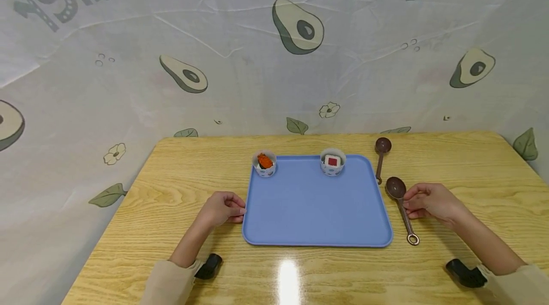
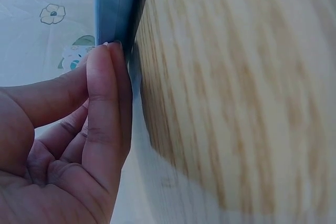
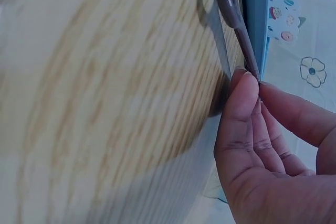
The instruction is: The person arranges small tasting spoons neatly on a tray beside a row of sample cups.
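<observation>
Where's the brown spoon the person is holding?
In the head view, the held spoon is just right of the blue tray, pinched by the right hand, nearer the camera than the other spoon.

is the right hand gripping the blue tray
No, the right hand pinches the handle of the nearer brown spoon, apart from the right edge of the blue tray.

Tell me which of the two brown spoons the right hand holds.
The nearer spoon: the right hand pinches its handle. The other spoon lies untouched farther back, by the far right corner of the blue tray.
</observation>
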Tool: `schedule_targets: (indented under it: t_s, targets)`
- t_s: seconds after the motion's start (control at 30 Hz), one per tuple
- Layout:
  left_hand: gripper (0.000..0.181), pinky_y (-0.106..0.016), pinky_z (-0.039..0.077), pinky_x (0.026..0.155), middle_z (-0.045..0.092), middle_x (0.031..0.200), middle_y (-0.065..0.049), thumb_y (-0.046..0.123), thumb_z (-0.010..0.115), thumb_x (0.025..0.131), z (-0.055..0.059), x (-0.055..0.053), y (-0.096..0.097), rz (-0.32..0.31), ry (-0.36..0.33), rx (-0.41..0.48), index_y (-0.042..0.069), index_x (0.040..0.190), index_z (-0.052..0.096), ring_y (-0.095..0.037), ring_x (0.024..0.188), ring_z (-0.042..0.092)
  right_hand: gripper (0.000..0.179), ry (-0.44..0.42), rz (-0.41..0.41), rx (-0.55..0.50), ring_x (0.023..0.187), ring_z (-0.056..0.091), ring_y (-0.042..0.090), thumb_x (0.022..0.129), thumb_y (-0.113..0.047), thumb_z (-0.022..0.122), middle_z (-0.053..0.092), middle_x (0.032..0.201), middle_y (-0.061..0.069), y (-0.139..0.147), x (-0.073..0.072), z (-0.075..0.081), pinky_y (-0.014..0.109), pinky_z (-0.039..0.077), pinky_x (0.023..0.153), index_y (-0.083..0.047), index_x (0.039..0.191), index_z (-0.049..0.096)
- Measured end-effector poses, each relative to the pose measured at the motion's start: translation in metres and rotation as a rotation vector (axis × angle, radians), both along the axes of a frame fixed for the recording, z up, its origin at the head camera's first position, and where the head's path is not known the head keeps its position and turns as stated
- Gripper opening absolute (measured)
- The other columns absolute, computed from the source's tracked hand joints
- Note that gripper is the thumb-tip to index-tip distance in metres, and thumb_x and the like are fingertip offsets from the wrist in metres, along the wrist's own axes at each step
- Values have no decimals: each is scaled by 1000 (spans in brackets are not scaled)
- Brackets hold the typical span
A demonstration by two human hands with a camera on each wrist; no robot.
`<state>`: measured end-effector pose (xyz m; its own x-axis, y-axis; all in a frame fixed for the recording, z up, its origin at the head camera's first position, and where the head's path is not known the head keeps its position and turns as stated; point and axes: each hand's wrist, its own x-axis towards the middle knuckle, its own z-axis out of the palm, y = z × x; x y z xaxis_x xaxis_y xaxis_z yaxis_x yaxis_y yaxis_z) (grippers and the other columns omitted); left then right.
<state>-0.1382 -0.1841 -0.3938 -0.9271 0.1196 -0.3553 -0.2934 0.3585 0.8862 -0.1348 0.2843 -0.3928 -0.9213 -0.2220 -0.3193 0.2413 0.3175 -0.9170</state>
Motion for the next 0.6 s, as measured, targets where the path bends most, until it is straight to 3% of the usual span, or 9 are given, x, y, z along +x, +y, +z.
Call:
schedule_targets:
  t_s: [0.6]
  targets:
    - [11, -30, 56, 61, 55, 70, -10, -13, 60, 81, 0, 1, 0, 3, -2, 15, -16, 90, 56, -15, 60, 61, 9, 5, -4, -40, 71, 62, 18, 85, 7, 56, 63, 82, 7, 8, 0, 14, 32, 56, 66, 10, 94, 54]
